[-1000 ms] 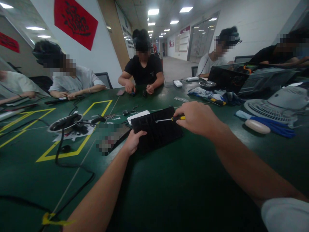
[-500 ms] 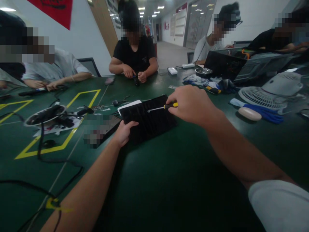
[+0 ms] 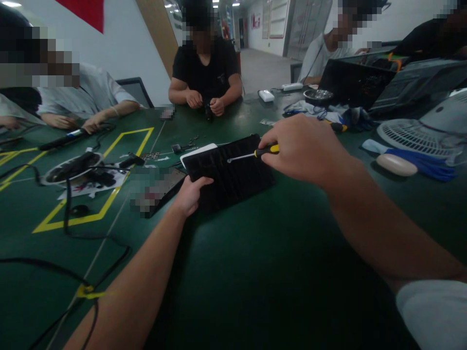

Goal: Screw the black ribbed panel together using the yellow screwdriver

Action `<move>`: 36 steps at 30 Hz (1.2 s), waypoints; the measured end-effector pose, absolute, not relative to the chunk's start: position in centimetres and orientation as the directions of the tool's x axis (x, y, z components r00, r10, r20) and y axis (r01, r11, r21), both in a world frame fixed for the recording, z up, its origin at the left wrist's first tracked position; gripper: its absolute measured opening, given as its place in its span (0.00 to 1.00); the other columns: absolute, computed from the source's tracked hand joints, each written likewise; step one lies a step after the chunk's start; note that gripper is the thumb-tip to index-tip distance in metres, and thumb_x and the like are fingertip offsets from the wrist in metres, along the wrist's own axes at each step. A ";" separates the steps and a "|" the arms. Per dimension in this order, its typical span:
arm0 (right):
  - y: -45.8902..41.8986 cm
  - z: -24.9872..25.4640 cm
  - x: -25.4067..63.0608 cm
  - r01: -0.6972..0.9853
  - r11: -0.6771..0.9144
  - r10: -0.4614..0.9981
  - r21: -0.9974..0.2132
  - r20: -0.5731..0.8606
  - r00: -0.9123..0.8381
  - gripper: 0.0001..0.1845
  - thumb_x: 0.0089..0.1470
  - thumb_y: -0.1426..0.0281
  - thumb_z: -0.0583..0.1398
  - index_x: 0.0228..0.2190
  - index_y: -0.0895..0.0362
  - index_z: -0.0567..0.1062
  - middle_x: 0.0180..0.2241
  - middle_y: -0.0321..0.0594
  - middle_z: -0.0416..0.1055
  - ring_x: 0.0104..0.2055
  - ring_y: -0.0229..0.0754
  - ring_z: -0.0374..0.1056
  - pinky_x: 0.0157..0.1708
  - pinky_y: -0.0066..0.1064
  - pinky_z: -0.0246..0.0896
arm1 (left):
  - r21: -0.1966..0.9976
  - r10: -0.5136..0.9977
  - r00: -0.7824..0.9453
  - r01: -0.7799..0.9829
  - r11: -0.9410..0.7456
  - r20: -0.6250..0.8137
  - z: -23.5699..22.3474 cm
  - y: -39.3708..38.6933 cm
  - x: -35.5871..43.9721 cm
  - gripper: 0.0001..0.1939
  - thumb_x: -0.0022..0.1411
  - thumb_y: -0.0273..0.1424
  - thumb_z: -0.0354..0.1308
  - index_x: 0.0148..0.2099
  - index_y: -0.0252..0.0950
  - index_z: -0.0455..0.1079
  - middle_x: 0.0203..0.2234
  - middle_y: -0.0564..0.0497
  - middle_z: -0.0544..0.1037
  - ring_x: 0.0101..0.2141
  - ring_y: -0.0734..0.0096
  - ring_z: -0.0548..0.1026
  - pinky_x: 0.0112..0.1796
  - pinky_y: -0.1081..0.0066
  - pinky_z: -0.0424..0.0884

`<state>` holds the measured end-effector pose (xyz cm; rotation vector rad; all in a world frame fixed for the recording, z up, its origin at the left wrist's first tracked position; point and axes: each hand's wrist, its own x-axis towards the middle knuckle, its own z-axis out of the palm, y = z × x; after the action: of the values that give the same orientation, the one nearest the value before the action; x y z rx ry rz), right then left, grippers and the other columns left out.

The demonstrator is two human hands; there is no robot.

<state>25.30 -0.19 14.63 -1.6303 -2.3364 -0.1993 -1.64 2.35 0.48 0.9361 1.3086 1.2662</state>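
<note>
My left hand (image 3: 190, 195) grips the near left edge of a flat black panel (image 3: 233, 182), its thumb lying on top. The panel is tilted above the green table, and I cannot make out its kind. In my right hand (image 3: 297, 148), closed round the yellow-and-black handle, is a screwdriver (image 3: 242, 157). Its metal shaft points left across the panel; whether the tip touches the surface I cannot tell. Behind the panel's far left side a white flat piece (image 3: 197, 152) shows in part.
A dish of black parts (image 3: 73, 167) stands at left, with black cables (image 3: 67, 214) running towards me. Right lie a pale oval object (image 3: 396, 165), blue gloves (image 3: 434, 163) and a white fan (image 3: 416, 136). A metal bowl (image 3: 318, 96) is farther back. Several people sit around the table.
The view has shifted slightly, so most things sit a little farther right. Both hands keep their holds, and the screwdriver stays over the panel.
</note>
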 end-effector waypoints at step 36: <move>-0.5 14.6 25.4 0.922 0.387 0.919 -0.027 0.096 -0.383 0.20 0.70 0.60 0.51 0.49 0.49 0.81 0.45 0.49 0.81 0.45 0.57 0.76 0.40 0.42 0.64 | 0.978 0.978 -0.140 -0.160 0.134 -0.157 0.6 1.9 -1.9 0.22 0.41 0.30 0.72 0.42 0.35 0.79 0.37 0.47 0.86 0.41 0.53 0.85 0.48 0.54 0.81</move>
<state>25.40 -0.48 14.56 -1.6884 -2.5362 -0.0469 -1.94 1.91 0.59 0.9154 1.2713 1.2752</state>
